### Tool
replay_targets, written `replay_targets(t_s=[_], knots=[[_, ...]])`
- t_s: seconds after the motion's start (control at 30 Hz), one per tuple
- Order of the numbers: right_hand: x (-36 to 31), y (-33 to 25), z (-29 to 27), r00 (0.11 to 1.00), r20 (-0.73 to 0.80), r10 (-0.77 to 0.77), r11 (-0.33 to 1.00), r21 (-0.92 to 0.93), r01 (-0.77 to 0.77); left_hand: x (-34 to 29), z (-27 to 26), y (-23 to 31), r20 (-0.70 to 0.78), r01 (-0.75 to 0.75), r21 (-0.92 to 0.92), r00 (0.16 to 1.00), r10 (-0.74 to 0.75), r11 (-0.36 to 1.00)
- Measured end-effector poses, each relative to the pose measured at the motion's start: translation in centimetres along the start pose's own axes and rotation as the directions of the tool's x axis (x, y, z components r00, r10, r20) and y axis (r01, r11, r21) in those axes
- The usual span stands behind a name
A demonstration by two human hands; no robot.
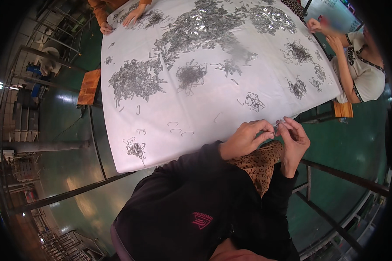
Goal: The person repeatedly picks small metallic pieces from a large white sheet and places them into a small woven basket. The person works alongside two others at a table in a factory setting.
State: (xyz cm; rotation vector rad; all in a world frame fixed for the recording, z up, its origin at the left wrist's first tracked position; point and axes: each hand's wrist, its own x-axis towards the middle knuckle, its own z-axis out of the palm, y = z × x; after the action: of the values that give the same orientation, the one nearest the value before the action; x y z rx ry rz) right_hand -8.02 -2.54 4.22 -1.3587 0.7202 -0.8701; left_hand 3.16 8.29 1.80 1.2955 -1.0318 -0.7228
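My left hand and my right hand meet just past the near edge of the white-covered table. Both are closed, thumb and fingertips pinching a small metal piece between them. Its exact shape is mostly covered by my fingers. Nearest to them on the cloth lies a small heap of bent wire hooks. A single bent wire rests to the left of that heap. Farther left are several loose wire hooks and another tangled heap of hooks.
A large pile of flat metal clips covers the far middle, with a smaller clip pile at left. One person's hand works at the far left; another person's arm is at the right. Wooden stools stand beside the table.
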Motion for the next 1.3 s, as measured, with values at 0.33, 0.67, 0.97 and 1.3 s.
replay_targets(t_s=[0.33, 0.67, 0.97, 1.3], knots=[[-0.7, 0.7, 0.3, 0.998, 0.039, 0.050, 0.987, 0.149, -0.055, -0.6, -1.1, -0.9, -0.002, -0.057, 0.201, 0.998, 0.058, 0.978], [-1.7, 0.7, 0.8, 0.999, 0.048, -0.023, 0.995, 0.097, 0.018, -1.5, -16.3, -4.4, -0.222, 0.132, 0.838, 0.969, 0.111, 0.530], [-2.1, 0.5, -0.1, 0.998, 0.066, -0.025, 0.994, 0.108, 0.018, -2.3, -23.3, -7.8, -0.114, 0.101, 0.969, 0.992, 0.046, 0.225], [-3.3, -0.1, -0.3, 0.999, 0.035, 0.010, 0.998, 0.064, -0.012, 0.9, -17.9, -3.8, -0.216, 0.045, 0.875, 0.927, 0.305, 0.483]])
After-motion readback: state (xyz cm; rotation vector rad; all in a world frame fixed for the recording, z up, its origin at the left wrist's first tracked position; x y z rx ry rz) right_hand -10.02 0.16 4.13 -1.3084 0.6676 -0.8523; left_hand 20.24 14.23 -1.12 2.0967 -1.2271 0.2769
